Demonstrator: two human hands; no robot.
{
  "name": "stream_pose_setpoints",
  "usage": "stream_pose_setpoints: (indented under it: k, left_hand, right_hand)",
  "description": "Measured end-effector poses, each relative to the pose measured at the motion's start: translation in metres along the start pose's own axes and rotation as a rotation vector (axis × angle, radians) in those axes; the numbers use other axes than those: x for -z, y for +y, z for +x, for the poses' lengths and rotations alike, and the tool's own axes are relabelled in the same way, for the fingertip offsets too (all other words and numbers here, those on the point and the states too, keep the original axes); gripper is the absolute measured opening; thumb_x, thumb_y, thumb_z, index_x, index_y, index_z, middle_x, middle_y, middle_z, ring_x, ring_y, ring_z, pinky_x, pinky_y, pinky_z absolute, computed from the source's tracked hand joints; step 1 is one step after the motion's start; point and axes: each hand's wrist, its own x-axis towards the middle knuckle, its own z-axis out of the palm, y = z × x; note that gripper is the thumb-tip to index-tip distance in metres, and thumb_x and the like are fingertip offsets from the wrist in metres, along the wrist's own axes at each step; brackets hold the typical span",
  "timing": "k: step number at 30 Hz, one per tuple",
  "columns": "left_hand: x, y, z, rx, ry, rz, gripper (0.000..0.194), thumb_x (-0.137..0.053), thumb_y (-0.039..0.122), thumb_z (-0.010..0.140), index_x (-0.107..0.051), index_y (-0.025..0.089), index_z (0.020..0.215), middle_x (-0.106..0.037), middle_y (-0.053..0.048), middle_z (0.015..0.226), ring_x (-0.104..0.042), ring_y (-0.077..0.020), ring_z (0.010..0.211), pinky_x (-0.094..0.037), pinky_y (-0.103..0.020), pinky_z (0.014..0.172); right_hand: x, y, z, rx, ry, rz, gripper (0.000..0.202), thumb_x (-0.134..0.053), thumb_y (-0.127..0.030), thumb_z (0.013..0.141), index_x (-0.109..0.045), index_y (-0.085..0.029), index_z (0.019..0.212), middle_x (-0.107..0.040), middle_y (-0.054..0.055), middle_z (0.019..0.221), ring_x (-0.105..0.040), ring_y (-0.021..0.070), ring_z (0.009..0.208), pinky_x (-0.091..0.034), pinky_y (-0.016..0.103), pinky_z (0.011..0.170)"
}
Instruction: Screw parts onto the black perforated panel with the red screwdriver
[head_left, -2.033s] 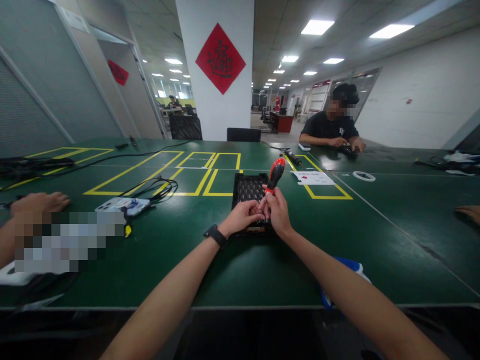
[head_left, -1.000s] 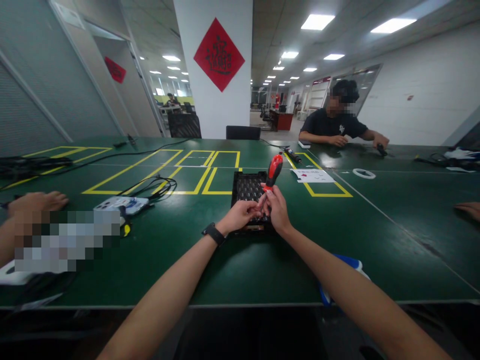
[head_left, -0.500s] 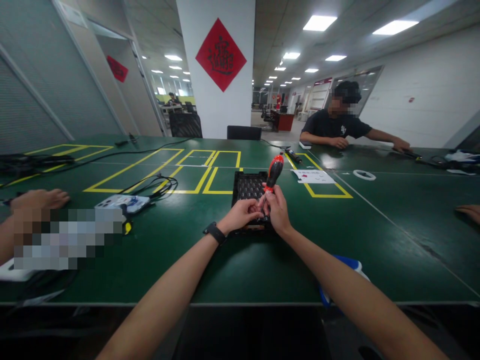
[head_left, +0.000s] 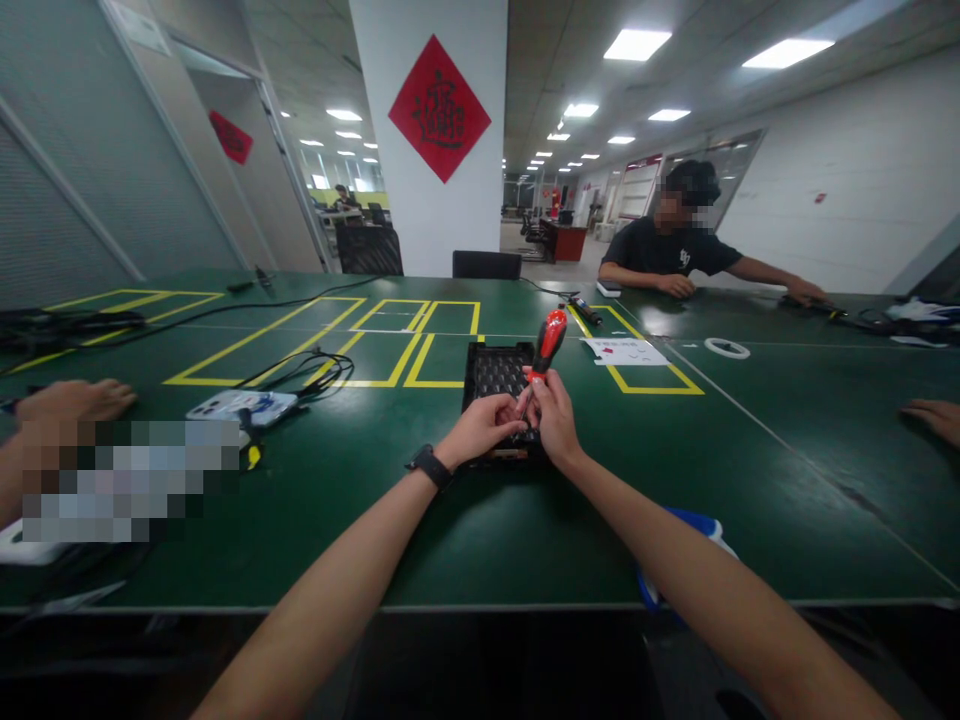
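Note:
A red and black screwdriver (head_left: 551,342) stands nearly upright, handle up, over the near right part of a black tray (head_left: 499,372) with many small compartments. My right hand (head_left: 555,418) is closed around the lower part of the screwdriver, below the thick handle. My left hand (head_left: 484,428), with a black watch on its wrist, is closed beside the shaft, its fingertips meeting those of my right hand. Whatever is between the left fingertips is too small to make out. The screwdriver's tip is hidden by the fingers.
A phone (head_left: 244,405) and black cables (head_left: 322,370) lie to the left, near another person's hand (head_left: 82,402). White paper (head_left: 626,352) and a white ring (head_left: 727,348) lie to the right. A person (head_left: 679,240) sits across the table; another hand (head_left: 934,415) rests far right.
The view has shifted very slightly. The hand at the far right edge has come a little further into view. My hands and the screwdriver hold nearly the same pose.

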Motion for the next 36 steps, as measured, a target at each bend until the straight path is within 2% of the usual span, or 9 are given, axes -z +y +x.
stream_pose_setpoints:
  k: [6, 12, 17, 24, 30, 36]
  left_hand:
    - [0.0007, -0.0002, 0.0002, 0.020, -0.001, -0.019, 0.020, -0.056, 0.033, 0.075, -0.053, 0.013, 0.078, -0.052, 0.002, 0.064, -0.045, -0.0086, 0.057, -0.036, -0.020, 0.055]
    - [0.0036, 0.0014, 0.0006, -0.051, 0.006, 0.059, 0.019, -0.051, 0.031, 0.079, -0.053, 0.013, 0.074, -0.051, 0.002, 0.065, -0.044, -0.0092, 0.060, -0.035, -0.021, 0.058]
    - [0.0031, 0.0014, 0.0008, -0.048, -0.030, 0.069, 0.020, -0.048, 0.031, 0.081, -0.055, 0.012, 0.077, -0.053, 0.001, 0.067, -0.045, -0.0094, 0.061, -0.035, -0.021, 0.060]
    - [-0.0007, 0.0010, 0.0005, 0.024, -0.006, 0.016, 0.026, -0.060, 0.038, 0.072, -0.053, 0.012, 0.073, -0.048, 0.004, 0.060, -0.042, -0.0078, 0.054, -0.033, -0.019, 0.052]
    - [0.0018, -0.0001, -0.0001, -0.004, -0.050, -0.051, 0.021, -0.057, 0.033, 0.074, -0.058, 0.012, 0.076, -0.056, 0.001, 0.064, -0.047, -0.0086, 0.056, -0.037, -0.019, 0.054]
    - [0.0028, 0.0061, -0.0002, -0.015, -0.122, -0.131, 0.018, -0.051, 0.028, 0.079, -0.059, 0.012, 0.080, -0.063, -0.002, 0.073, -0.056, -0.0111, 0.066, -0.043, -0.022, 0.065]
  right_hand:
    - [-0.0004, -0.0007, -0.0005, 0.003, -0.012, 0.005, 0.031, -0.040, -0.040, 0.086, -0.045, -0.019, 0.108, -0.050, -0.005, 0.060, -0.036, 0.0046, 0.040, -0.027, 0.017, 0.039]
    - [0.0000, -0.0017, -0.0001, -0.005, 0.001, -0.009, 0.034, -0.039, -0.043, 0.086, -0.044, -0.019, 0.109, -0.054, -0.004, 0.062, -0.036, 0.0045, 0.040, -0.028, 0.017, 0.039]
    - [0.0000, -0.0013, 0.0001, -0.012, 0.008, -0.012, 0.035, -0.039, -0.043, 0.086, -0.045, -0.018, 0.110, -0.055, -0.003, 0.062, -0.036, 0.0047, 0.040, -0.029, 0.018, 0.039]
    - [-0.0013, -0.0015, -0.0014, -0.010, -0.003, -0.001, 0.032, -0.040, -0.042, 0.086, -0.045, -0.019, 0.108, -0.055, -0.004, 0.062, -0.038, 0.0043, 0.040, -0.030, 0.017, 0.039]
    - [0.0001, -0.0008, -0.0007, -0.021, -0.006, 0.010, 0.033, -0.040, -0.042, 0.085, -0.045, -0.019, 0.108, -0.054, -0.005, 0.060, -0.037, 0.0041, 0.039, -0.031, 0.016, 0.038]
    - [-0.0005, -0.0012, -0.0004, -0.044, -0.021, 0.010, 0.034, -0.041, -0.043, 0.084, -0.045, -0.019, 0.108, -0.053, -0.005, 0.060, -0.036, 0.0042, 0.038, -0.030, 0.015, 0.036]
